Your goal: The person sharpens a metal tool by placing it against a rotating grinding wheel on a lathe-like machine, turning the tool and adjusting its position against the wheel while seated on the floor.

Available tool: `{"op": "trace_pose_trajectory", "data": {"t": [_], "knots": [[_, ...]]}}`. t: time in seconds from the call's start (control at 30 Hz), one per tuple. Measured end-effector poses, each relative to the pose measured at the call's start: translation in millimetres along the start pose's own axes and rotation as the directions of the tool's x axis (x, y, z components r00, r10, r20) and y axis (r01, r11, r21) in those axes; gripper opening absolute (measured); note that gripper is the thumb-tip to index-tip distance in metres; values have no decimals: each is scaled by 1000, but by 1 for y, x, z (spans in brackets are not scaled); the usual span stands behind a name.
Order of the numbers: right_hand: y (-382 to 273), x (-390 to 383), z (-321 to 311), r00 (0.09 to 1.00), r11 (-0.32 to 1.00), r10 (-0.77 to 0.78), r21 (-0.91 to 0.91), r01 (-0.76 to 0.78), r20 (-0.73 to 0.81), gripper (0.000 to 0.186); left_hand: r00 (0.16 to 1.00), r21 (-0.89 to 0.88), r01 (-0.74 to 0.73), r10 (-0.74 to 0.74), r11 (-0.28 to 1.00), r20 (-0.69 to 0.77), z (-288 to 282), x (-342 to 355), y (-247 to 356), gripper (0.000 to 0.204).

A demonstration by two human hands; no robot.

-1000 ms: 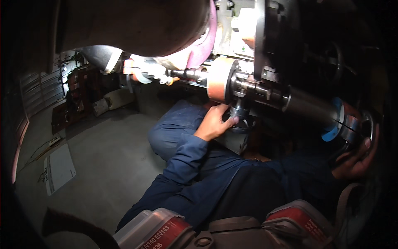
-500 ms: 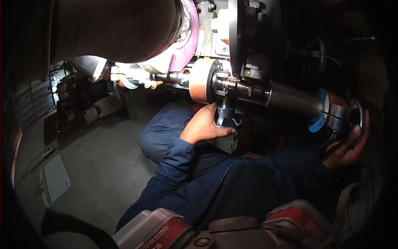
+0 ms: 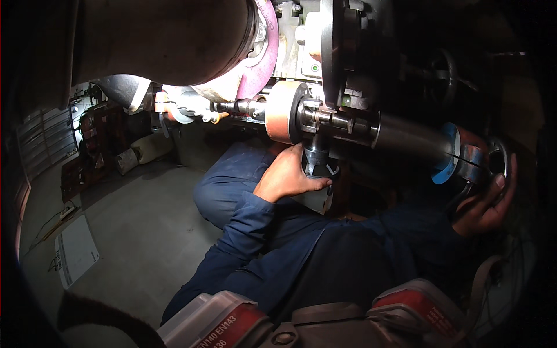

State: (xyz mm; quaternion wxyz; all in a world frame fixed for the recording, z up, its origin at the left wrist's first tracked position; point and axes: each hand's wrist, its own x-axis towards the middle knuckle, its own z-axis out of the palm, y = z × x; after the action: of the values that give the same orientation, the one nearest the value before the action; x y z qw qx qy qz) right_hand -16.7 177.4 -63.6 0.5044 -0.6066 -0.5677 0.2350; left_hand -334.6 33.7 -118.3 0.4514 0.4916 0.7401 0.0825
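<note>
At the middle of the machine, my left hand (image 3: pixel 290 174) is curled around the lower part of a dark ribbed cylindrical knob (image 3: pixel 317 155), thumb across its front; the fingertips are hidden. Just above is an orange drum (image 3: pixel 283 112) with a dark face, and a metal shaft (image 3: pixel 333 119) runs out of it to the right. Off at the right end, my right hand (image 3: pixel 487 203) grips the rim of a small metal handwheel (image 3: pixel 500 159), its thumb against the near side. An orange and blue end piece (image 3: pixel 458 153) sits beside that wheel.
A pink grinding wheel (image 3: pixel 264 64) stands above the shaft, partly behind a large grey guard (image 3: pixel 151 40). A second handwheel (image 3: pixel 444 75) is in shadow at upper right. Red and clear respirator cartridges (image 3: pixel 232 322) fill the bottom edge. A white board (image 3: pixel 77 249) lies on the floor at left.
The pink wheel's printed markings have shifted, so it has turned. My left hand has moved very slightly right; my right hand stays on the handwheel.
</note>
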Motion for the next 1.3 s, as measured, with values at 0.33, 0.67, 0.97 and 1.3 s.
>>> {"op": "trace_pose_trajectory", "data": {"t": [0.33,0.67,0.97,1.3], "knots": [[0,1,-3,1000,1000,18,-25,-17,26,40,999,-13,-27,27,1000,-21,-1,-1,1,82],[-3,2,0,1000,999,14,-44,-14,-8,41,999,-7,-44,44,999,-31,0,-1,0,82],[4,-5,3,988,983,-146,-117,141,-42,45,1000,-4,-2,2,1000,10,-5,-2,1,82],[24,2,-11,911,861,-412,-327,390,2,45,999,-41,-44,43,998,-27,-3,-3,1,87]]}}
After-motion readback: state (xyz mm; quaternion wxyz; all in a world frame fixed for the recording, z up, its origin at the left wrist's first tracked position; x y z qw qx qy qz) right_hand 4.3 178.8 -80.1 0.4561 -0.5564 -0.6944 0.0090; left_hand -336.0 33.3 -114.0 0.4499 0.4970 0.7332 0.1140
